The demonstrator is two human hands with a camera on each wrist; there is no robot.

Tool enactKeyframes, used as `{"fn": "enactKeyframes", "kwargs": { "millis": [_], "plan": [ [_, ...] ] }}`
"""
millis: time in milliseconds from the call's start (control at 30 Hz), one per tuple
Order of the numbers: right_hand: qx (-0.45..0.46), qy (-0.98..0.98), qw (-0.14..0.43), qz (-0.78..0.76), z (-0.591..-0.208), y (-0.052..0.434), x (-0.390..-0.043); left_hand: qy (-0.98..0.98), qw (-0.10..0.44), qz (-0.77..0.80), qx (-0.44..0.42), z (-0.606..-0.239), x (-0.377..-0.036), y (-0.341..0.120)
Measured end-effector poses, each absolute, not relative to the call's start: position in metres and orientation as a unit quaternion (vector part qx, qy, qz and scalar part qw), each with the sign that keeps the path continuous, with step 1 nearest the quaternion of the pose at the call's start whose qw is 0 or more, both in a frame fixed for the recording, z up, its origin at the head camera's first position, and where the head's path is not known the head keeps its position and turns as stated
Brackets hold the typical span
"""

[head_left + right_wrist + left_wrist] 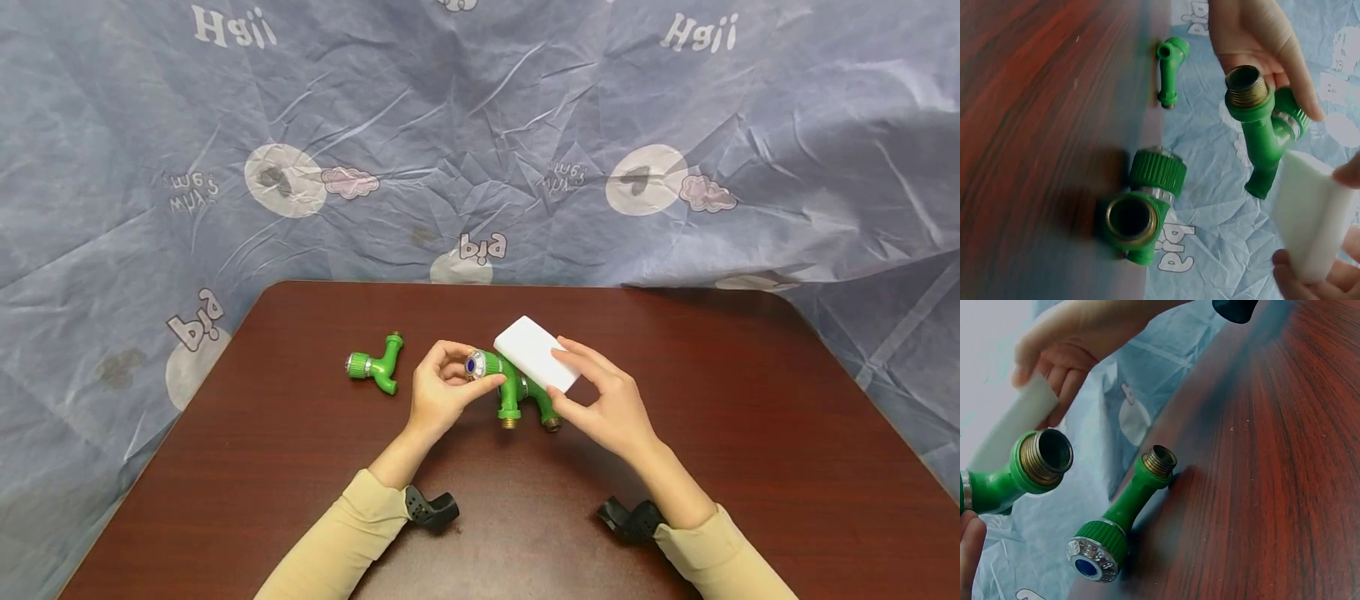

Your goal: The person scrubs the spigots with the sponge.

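**Wiping a green tap with the sponge**

Left hand fingers pinch the knob end of the held green tap, lifted just above the counter. Right hand fingers grasp the white sponge, pressed on the tap body. Looks like mid-clean; next likely needs rotating the tap under the sponge. Spare tap lies left; another shows in the wrist view. Counter: dark red wood grain, blue printed sheet behind.

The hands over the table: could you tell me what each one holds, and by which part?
The left hand pinches a green tap by its knob end; the right hand grips a white sponge by its near edge.
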State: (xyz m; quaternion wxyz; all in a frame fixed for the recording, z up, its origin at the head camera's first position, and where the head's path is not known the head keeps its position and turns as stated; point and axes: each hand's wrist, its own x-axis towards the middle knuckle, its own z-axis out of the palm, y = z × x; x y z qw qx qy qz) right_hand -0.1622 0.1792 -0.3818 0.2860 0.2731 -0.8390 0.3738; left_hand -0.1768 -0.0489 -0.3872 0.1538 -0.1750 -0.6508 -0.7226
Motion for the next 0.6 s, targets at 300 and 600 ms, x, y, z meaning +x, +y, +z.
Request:
{"fn": "enactKeyframes", "kwargs": {
  "millis": [300,600],
  "plan": [
    [0.309,-0.829,0.279,0.375,-0.386,0.179,-0.164,-0.626,0.168,-0.733,-0.207,-0.396,-0.185,-0.050],
    [0.305,-0.839,0.280,0.355,-0.387,0.179,-0.164,-0.612,0.114,-0.754,-0.209,-0.408,-0.194,-0.051]
  ]
}}
